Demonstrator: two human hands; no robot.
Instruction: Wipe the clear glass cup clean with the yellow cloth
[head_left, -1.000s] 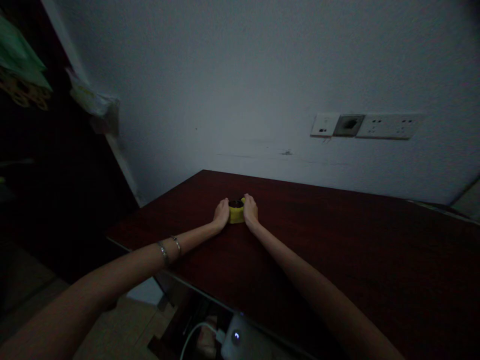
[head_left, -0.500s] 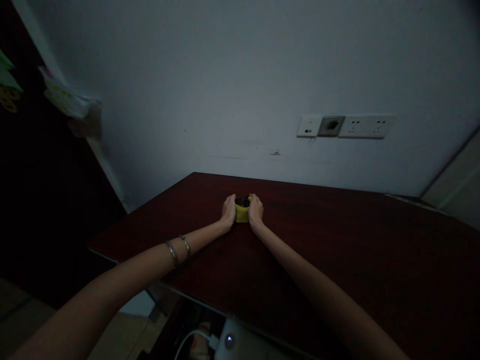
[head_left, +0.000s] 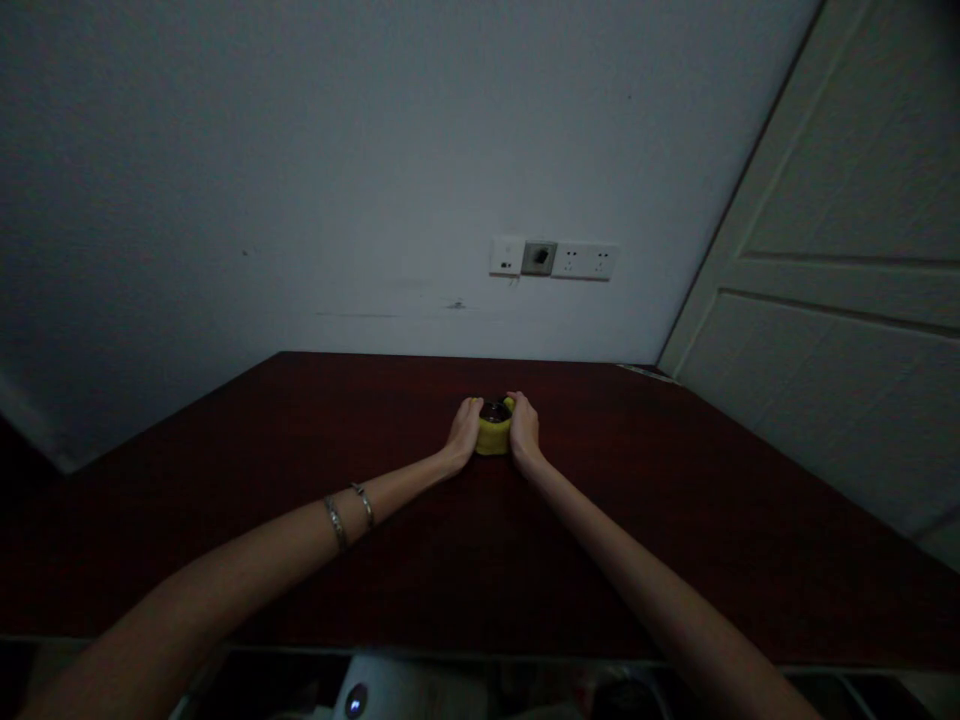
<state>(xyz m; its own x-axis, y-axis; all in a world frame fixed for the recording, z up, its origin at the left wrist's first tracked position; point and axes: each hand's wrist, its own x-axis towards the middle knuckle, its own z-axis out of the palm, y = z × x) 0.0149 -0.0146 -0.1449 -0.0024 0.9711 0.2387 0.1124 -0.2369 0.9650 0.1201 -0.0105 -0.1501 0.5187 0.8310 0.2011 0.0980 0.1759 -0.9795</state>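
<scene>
Yellow object (head_left: 493, 438) shifted right | left fingers (head_left: 472, 409), right fingers (head_left: 523, 405): unspread, clasping its 2 sides

A dark red table (head_left: 660, 450) bears a small yellow object (head_left: 493, 438) with a dark top.

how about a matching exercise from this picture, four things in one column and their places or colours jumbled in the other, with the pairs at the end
Things
1. bracelets
2. table
3. sockets
4. small container

Places or colours
A. between the left hand and the right hand
B. on the wall
C. around the left forearm
D. dark red

Right pairs: 1-C, 2-D, 3-B, 4-A
</scene>
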